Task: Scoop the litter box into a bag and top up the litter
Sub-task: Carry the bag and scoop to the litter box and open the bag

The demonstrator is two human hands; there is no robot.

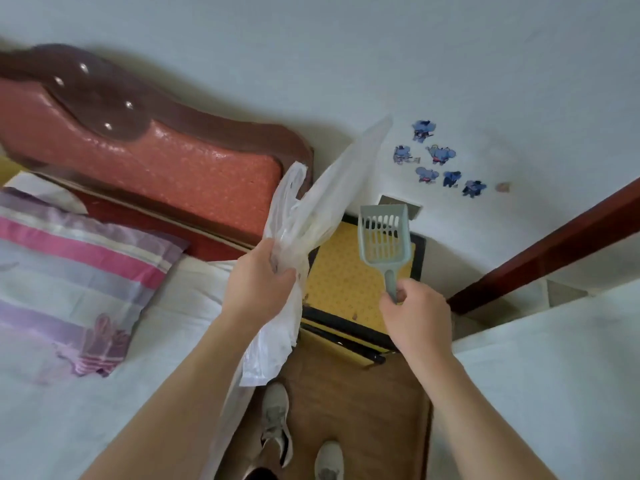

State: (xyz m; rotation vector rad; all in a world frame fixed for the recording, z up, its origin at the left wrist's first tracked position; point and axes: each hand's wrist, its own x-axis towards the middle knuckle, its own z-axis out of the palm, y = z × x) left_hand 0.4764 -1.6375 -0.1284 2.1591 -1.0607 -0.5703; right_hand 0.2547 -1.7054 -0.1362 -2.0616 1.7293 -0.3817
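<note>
bag, limp, gripped by left hand | scoop, empty, gripped by right hand

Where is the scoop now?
Right of centre in the head view: the right hand holds the scoop over the yellow mat, beside the plastic bag.

I'm in a home bedroom: bed with padded headboard, striped pillow, and cartoon elephant stickers on the wall.
</note>
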